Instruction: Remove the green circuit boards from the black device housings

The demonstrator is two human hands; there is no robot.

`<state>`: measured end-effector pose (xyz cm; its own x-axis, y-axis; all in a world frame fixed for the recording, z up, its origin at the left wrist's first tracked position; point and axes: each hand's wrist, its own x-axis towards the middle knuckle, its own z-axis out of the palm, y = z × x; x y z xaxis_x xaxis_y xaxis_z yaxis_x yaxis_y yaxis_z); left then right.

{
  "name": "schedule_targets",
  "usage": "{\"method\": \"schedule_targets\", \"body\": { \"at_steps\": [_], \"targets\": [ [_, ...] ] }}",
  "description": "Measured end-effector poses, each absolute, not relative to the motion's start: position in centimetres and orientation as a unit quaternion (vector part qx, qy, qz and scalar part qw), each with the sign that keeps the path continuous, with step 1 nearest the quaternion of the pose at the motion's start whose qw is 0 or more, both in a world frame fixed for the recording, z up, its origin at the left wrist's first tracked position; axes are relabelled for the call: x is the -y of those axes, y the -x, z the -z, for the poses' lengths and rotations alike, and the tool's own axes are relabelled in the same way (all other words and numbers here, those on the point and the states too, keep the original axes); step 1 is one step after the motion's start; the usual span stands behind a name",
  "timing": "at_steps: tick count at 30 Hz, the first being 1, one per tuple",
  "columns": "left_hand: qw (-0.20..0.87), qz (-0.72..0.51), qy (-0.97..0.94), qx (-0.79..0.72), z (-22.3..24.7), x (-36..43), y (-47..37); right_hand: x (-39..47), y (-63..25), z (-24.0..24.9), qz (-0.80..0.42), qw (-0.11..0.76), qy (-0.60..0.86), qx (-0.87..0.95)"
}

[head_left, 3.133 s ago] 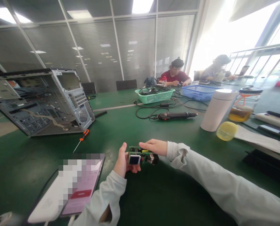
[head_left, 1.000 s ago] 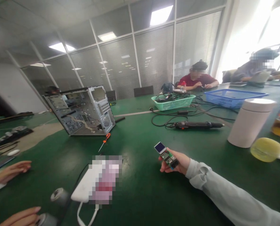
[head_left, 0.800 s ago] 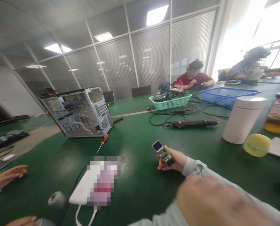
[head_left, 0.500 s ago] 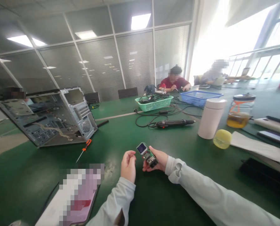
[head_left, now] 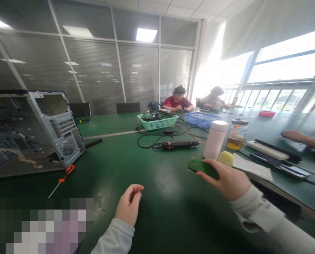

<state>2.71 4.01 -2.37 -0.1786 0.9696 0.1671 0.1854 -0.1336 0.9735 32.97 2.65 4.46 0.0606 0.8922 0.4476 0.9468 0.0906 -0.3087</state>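
Observation:
My right hand is closed on a small green circuit board, thumb on the near edge and fingers along the far one. The board is held above the table, in front of a white bottle and a yellow-green round object; its plain green side shows. On the left, my left hand hovers over the table with its fingers loosely curled and nothing in it. A screwdriver with an orange handle lies to its left, beside an open computer case.
A black electric screwdriver with a cord lies mid-table. Behind it stand a green basket of cables and a blue basket. A jar of amber liquid and a paper sheet are at right. Co-workers sit beyond; another's hand reaches in.
My right hand has moved right and forward with the circuit board, now turned so its component side and little screen no longer show. My left hand stays loosely curled. The view has swung right.

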Motion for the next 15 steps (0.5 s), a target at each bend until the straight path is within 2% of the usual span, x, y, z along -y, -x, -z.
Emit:
{"method": "schedule_targets", "body": {
  "at_steps": [2,4,6,11,15],
  "targets": [
    [0.359,-0.53,-0.537,-0.55,2.2,-3.9,-2.8,-1.1,-38.0,-5.3,0.107,0.186,0.734,0.644],
    [0.359,-0.527,-0.538,-0.552,2.0,-3.7,-2.9,0.2,-42.0,-6.2,0.082,0.104,0.804,0.579],
    [0.367,-0.529,-0.531,-0.551,1.9,-3.7,-2.9,1.2,-44.5,-6.9,0.035,0.058,0.844,0.532],
    [0.372,-0.537,-0.527,-0.543,2.0,-3.3,-3.0,1.9,-45.3,-6.9,-0.064,0.023,0.87,0.489],
    [0.371,-0.532,-0.532,-0.544,2.2,-2.8,-2.6,1.6,-45.4,-6.1,-0.097,0.056,0.871,0.479]
  ]
}}
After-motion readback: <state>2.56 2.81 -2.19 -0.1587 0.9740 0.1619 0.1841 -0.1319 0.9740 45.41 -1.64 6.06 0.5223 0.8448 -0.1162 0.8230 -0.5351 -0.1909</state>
